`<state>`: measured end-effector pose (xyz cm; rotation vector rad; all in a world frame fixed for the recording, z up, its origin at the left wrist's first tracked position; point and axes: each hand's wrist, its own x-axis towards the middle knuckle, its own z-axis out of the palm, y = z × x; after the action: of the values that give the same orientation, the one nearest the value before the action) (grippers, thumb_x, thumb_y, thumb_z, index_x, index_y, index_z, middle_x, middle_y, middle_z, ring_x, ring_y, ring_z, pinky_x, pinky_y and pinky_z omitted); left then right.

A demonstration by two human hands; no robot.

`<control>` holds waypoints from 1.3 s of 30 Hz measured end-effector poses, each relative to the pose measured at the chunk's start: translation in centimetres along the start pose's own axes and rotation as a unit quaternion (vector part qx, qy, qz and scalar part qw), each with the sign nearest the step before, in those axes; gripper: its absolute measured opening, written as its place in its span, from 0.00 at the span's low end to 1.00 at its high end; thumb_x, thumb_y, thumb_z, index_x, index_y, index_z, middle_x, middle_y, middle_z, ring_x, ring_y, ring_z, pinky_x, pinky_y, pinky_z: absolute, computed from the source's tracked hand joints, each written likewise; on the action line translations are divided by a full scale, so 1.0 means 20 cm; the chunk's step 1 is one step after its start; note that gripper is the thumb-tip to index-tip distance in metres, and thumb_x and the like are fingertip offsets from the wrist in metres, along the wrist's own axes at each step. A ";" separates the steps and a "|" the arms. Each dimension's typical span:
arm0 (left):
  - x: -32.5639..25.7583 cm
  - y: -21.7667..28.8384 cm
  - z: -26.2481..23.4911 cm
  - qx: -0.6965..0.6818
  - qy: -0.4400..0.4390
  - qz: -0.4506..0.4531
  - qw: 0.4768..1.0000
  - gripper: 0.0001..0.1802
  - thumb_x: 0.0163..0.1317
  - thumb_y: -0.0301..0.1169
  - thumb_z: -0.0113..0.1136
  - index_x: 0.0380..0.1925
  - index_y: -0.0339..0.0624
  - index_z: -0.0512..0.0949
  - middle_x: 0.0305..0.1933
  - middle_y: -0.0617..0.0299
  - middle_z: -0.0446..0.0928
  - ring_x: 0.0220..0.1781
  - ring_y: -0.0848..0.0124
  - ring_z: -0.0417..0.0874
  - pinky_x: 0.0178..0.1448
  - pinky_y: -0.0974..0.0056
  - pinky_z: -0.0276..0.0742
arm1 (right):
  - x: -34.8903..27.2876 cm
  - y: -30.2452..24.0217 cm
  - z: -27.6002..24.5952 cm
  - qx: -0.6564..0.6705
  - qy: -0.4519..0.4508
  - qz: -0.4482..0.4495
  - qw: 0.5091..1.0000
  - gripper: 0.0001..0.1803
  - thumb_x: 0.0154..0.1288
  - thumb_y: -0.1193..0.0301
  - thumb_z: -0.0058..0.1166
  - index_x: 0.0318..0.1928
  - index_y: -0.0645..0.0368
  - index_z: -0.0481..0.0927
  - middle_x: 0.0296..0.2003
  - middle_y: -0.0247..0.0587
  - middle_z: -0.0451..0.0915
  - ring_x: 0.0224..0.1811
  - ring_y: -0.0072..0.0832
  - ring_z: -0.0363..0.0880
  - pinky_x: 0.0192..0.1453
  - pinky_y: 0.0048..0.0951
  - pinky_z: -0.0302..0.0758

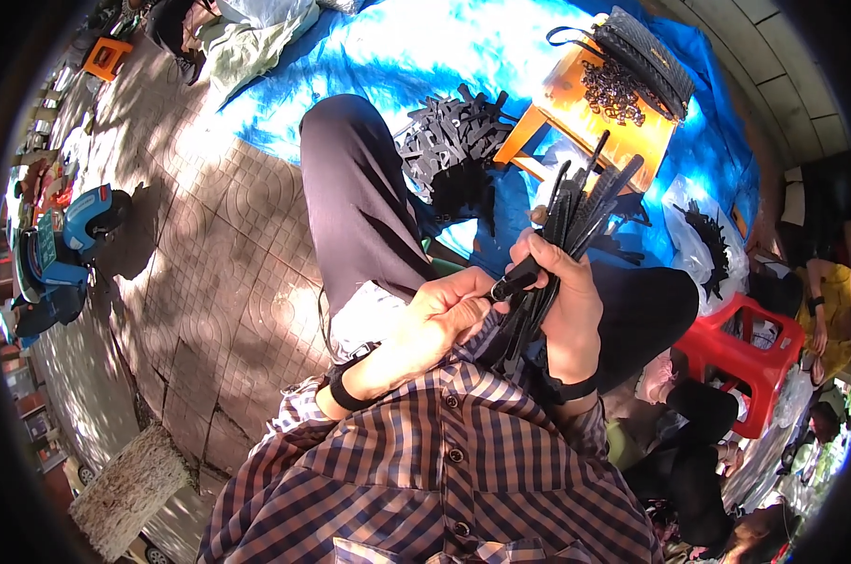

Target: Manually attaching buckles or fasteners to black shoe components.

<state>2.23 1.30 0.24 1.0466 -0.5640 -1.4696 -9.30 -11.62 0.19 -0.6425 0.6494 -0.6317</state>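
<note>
A bundle of thin black straps (576,209) stands fanned out in my right hand (568,296), whose fingers wrap round its middle. The lower ends of the straps hang below that hand, over my lap. Close beside it, my left hand (452,308) is closed in a pinch at the end of one short black strap (517,280). A small shiny bit, perhaps a metal ring, shows at its fingertips; the fingers partly hide it. Beyond my knee, a large heap of black straps (453,136) lies on the blue tarp (388,47).
An orange stool (576,103) ahead bears a pile of small dark metal clasps (618,92) and a black woven pouch (646,61). Rightward are a clear plastic bag (693,240) with black straps, a red stool (749,362) and other people. A blue scooter (63,249) stands far left.
</note>
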 end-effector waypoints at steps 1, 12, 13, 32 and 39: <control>-0.01 -0.02 0.00 -0.024 -0.005 0.001 1.000 0.11 0.69 0.35 0.47 0.35 0.38 0.72 0.20 0.73 0.62 0.19 0.85 0.57 0.24 0.78 0.51 | 0.01 0.01 -0.02 -0.021 -0.013 0.014 1.000 0.14 0.59 0.73 0.58 0.45 0.59 0.73 0.26 0.32 0.73 0.21 0.14 0.66 0.28 0.17 0.65; 0.00 -0.04 0.00 0.023 0.085 0.084 0.993 0.11 0.68 0.32 0.49 0.35 0.36 0.77 0.17 0.76 0.62 0.18 0.87 0.57 0.23 0.77 0.52 | 0.03 0.02 0.07 -0.148 0.077 -0.050 0.985 0.11 0.59 0.73 0.60 0.41 0.63 0.76 0.21 0.29 0.73 0.24 0.17 0.71 0.29 0.18 0.67; 0.01 -0.05 -0.01 0.027 0.104 0.098 0.989 0.11 0.68 0.31 0.49 0.36 0.36 0.77 0.17 0.76 0.61 0.18 0.87 0.56 0.23 0.77 0.51 | 0.01 0.02 0.08 -0.154 0.073 -0.082 0.982 0.10 0.59 0.73 0.60 0.40 0.64 0.76 0.21 0.29 0.73 0.23 0.16 0.70 0.29 0.18 0.67; 0.02 -0.14 0.04 0.252 0.218 0.207 0.920 0.12 0.68 0.33 0.50 0.45 0.36 0.74 0.20 0.66 0.68 0.20 0.82 0.64 0.25 0.75 0.62 | -0.09 -0.04 0.09 -0.322 0.007 0.034 0.946 0.23 0.49 0.72 0.70 0.44 0.63 0.76 0.26 0.30 0.77 0.24 0.14 0.73 0.27 0.15 0.71; 0.02 -0.15 0.03 0.275 0.260 0.239 0.894 0.11 0.68 0.28 0.49 0.47 0.36 0.74 0.22 0.60 0.74 0.21 0.77 0.74 0.27 0.73 0.70 | -0.06 0.01 0.10 -0.250 -0.045 0.068 0.965 0.25 0.46 0.71 0.72 0.46 0.63 0.76 0.27 0.31 0.78 0.25 0.14 0.74 0.27 0.16 0.70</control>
<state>0.17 1.33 -1.96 1.5412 -0.7942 -0.5526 -8.58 -9.95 1.74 -1.0790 0.7680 -0.3057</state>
